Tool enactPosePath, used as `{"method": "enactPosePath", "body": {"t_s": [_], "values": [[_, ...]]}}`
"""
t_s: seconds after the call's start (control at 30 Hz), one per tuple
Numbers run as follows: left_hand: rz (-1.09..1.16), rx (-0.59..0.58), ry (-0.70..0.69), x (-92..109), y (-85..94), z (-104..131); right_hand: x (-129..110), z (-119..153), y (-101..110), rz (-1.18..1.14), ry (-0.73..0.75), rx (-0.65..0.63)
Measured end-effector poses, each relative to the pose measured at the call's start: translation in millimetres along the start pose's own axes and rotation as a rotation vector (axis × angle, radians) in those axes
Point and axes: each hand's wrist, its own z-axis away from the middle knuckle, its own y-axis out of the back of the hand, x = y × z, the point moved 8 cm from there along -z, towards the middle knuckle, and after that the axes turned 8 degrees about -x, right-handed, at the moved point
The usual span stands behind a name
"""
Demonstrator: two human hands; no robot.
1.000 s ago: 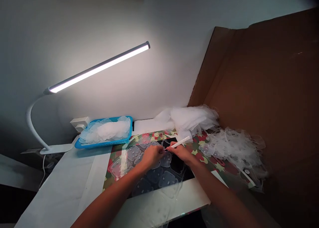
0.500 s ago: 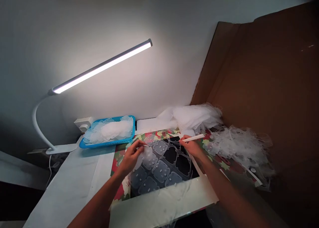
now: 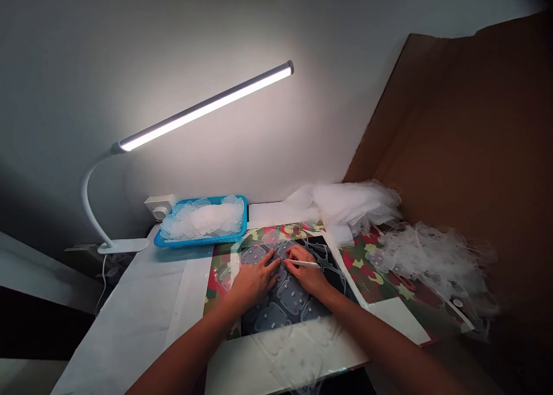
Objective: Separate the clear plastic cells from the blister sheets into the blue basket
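Observation:
My left hand point(image 3: 256, 281) lies with fingers spread on a translucent sheet point(image 3: 290, 294) marked with rounded outlines and small pale dots. The sheet rests over a black panel point(image 3: 334, 277), its near end hanging over a pale board edge. My right hand point(image 3: 310, 275) is closed around a slim white pen-like tool point(image 3: 306, 264), whose tip points left toward my left fingertips. Its exact tip shape is too small to tell. Right of that hand, narrow clear strips of the sheet surround open gaps over the black.
A blue basket point(image 3: 203, 242) holds translucent cut pieces. White sheer material point(image 3: 354, 205) is heaped at the back, and tangled clear scraps point(image 3: 432, 257) lie at right beside a cardboard panel point(image 3: 458, 124). A lit lamp point(image 3: 207, 107) reaches over from the left.
My left hand no longer holds a translucent piece and now lies on the sheet. My right hand has brought the white tool closer to it, tip turned left. The view has shifted left.

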Motion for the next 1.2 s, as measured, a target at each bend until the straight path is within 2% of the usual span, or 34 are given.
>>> {"method": "enactPosePath", "body": {"t_s": [0.47, 0.7, 0.87, 0.93, 0.97, 1.07, 1.13, 1.2], "values": [[-0.024, 0.019, -0.005, 4, 1.9, 2, -6, -3, -6, 0.167, -0.014, -0.013], [0.001, 0.001, -0.016, 2, -1.4, 1, -5, 7, -10, 0.211, 0.011, -0.061], [0.014, -0.023, -0.002, 2, -4.8, -1, -10, 4, -19, 0.466, 0.068, -0.071], [0.020, -0.033, 0.015, 1, -6.7, 0, -5, 2, -6, 0.466, 0.055, -0.041], [0.021, -0.033, 0.020, 1, -7.3, 1, 1, 3, 8, 0.430, 0.028, 0.009], [0.034, -0.028, 0.022, -1, -5.2, 3, 31, 15, 69, 0.303, -0.171, 0.263], [0.084, -0.041, 0.013, -3, 1.5, -1, 46, 28, 101, 0.245, -0.295, 0.382], [0.222, -0.057, 0.031, -8, 14.1, -12, 46, 36, 110, 0.146, -0.311, 0.380]]}}
